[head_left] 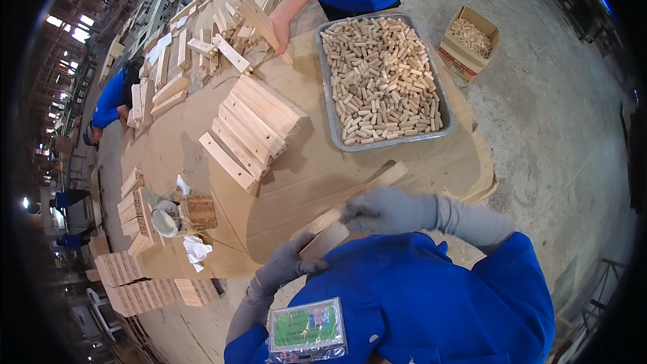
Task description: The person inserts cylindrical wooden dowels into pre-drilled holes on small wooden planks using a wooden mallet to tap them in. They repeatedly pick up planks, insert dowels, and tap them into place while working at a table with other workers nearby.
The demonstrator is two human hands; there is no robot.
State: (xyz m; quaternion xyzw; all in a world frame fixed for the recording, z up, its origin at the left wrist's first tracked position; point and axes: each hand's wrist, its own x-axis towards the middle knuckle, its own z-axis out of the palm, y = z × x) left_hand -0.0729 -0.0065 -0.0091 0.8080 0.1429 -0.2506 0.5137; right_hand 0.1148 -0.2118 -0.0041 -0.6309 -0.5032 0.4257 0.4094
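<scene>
My left hand (284,266), in a grey glove, grips the lower left end of a short wooden block (324,240) close to my blue jacket. At the block's upper end is my right hand (387,210), also gloved in grey and slightly blurred. Its fingers are curled together; whatever they pinch is hidden. Behind both hands a longer wooden bar (389,176) lies slantwise near the table's front edge. Beyond it stands a metal tray (335,136) heaped with small wooden dowels (381,77). A row of wooden pieces with drilled holes (253,128) lies left of the tray.
Brown cardboard (296,192) covers the table. On the left stand a pot (166,219), a wooden block (199,213), crumpled white paper (197,249) and stacked wood (125,271). Across the table, a co-worker's hand (281,30) touches wood. A dowel-filled carton (465,56) sits on the floor.
</scene>
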